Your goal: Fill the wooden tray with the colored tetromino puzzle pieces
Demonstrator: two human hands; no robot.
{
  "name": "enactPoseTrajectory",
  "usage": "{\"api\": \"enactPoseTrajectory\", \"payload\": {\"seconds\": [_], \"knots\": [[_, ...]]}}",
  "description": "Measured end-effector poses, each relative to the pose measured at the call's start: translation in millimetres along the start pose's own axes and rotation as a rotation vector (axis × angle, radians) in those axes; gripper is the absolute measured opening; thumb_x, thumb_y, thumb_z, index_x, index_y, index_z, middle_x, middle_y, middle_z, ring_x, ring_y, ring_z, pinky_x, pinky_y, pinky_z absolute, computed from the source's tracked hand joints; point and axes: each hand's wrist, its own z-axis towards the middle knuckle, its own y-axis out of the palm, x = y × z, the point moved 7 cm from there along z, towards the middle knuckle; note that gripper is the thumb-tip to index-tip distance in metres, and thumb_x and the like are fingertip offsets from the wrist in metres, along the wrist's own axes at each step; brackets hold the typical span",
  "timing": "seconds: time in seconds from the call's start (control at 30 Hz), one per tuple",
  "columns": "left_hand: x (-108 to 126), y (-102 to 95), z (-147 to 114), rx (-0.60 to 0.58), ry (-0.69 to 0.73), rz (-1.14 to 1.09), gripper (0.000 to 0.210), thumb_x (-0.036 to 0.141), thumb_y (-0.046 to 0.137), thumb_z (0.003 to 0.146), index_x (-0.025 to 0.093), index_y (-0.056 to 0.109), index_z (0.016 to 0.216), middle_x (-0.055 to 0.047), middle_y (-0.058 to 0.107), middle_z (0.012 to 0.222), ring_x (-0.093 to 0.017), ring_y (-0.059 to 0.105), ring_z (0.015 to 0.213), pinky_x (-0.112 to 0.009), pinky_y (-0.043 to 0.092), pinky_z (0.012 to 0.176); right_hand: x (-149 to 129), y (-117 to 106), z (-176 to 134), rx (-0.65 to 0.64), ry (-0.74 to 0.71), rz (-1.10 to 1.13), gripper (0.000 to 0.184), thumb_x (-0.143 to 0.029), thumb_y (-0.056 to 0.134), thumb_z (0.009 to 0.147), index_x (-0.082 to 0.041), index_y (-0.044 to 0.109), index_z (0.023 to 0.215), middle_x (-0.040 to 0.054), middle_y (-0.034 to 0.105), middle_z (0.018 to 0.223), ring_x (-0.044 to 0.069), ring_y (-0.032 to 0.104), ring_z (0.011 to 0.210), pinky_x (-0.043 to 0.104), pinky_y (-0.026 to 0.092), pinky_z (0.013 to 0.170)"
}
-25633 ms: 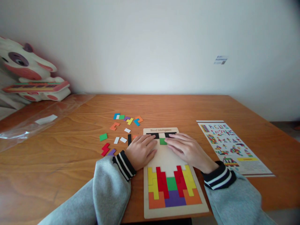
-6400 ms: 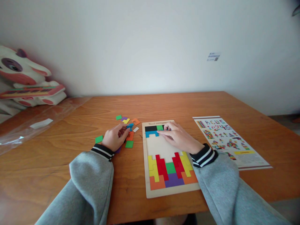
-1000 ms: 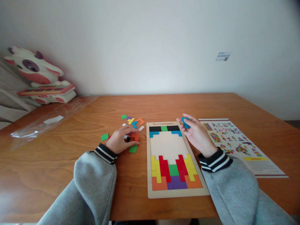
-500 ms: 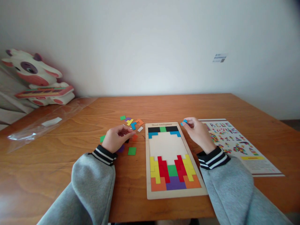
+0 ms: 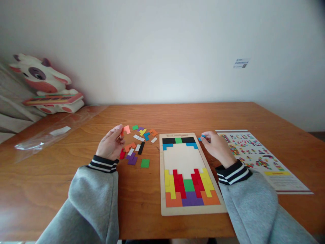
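My left hand (image 5: pixel 110 142) is raised left of the loose puzzle pieces, with an orange puzzle piece (image 5: pixel 126 129) pinched between thumb and fingers. Between the fingertips of my right hand (image 5: pixel 215 145) is a blue puzzle piece (image 5: pixel 201 138), just off the upper right edge of the wooden puzzle board (image 5: pixel 193 210). Black, green and blue pieces line the board's top. Yellow, red, green, orange and purple ones fill its lower part, and bare wood shows between. Beside my left hand lie loose pieces, among them a green square (image 5: pixel 145 163), a black bar (image 5: pixel 141 148) and a purple piece (image 5: pixel 132 159).
A printed pattern sheet (image 5: pixel 276 179) lies on the right, partly under my right forearm. On the far left are a clear plastic bag (image 5: pixel 38 144) and a cow-shaped toy keyboard (image 5: pixel 54 98). The wooden table (image 5: pixel 142 210) meets a white wall at the back.
My left hand has moved left and up from among the loose pieces, now with the orange piece in it. My right hand keeps the blue piece, slightly lower. The view has shifted a little.
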Motion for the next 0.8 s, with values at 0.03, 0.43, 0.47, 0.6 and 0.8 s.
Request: {"api": "enactPoseTrajectory", "payload": {"seconds": [0.03,0.43,0.47,0.6,0.8], "knots": [[-1.1,1.8,-0.8,-0.019,0.008,0.011,0.016,0.018,0.081,0.078,0.015,0.065,0.076,0.007,0.060,0.061,-0.001,0.051,0.043,-0.008,0.040,0.038,0.1,-0.2,-0.1,0.000,0.003,0.012,0.008,-0.030,0.065,0.080,-0.026,0.069,0.086,0.0072,0.076,0.085,0.026,0.070,0.083,0.042,0.053,0.083],[-16.8,17.2,-12.4,-0.017,-0.116,-0.085,0.021,0.001,0.056,0.094,0.008,0.071,0.080,-0.002,0.068,0.070,-0.003,0.064,0.053,-0.004,0.055,0.049,-13.4,10.8,-1.0,-0.127,0.272,0.708,0.026,-0.043,0.077,0.075,-0.025,0.073,0.093,0.0049,0.076,0.096,0.022,0.071,0.086,0.038,0.060,0.077],[-18.9,16.7,-12.4,-0.005,-0.147,-0.104,0.021,0.002,0.056,0.094,0.008,0.071,0.082,-0.003,0.069,0.071,-0.003,0.065,0.055,-0.005,0.056,0.051,-15.3,15.2,-3.5,-0.165,0.352,0.864,0.026,-0.041,0.081,0.071,-0.024,0.074,0.090,0.0042,0.076,0.093,0.021,0.071,0.085,0.036,0.060,0.076],[-27.4,15.4,-12.2,0.035,-0.285,-0.174,0.021,0.003,0.054,0.096,0.008,0.071,0.085,-0.007,0.072,0.082,-0.008,0.071,0.069,-0.008,0.060,0.059,-25.3,24.8,-12.2,-0.272,0.556,1.196,0.016,-0.028,0.083,0.068,-0.021,0.072,0.077,0.0049,0.075,0.084,0.018,0.070,0.082,0.027,0.059,0.066],[-34.8,19.5,-12.8,-0.040,-0.303,-0.104,0.021,0.011,0.054,0.099,0.010,0.072,0.087,-0.002,0.065,0.066,-0.006,0.063,0.053,-0.013,0.058,0.052,-39.4,24.8,-11.1,-0.324,0.590,1.214,0.019,-0.024,0.082,0.068,-0.021,0.066,0.079,-0.0004,0.068,0.074,0.012,0.065,0.069,0.022,0.056,0.060]]}}
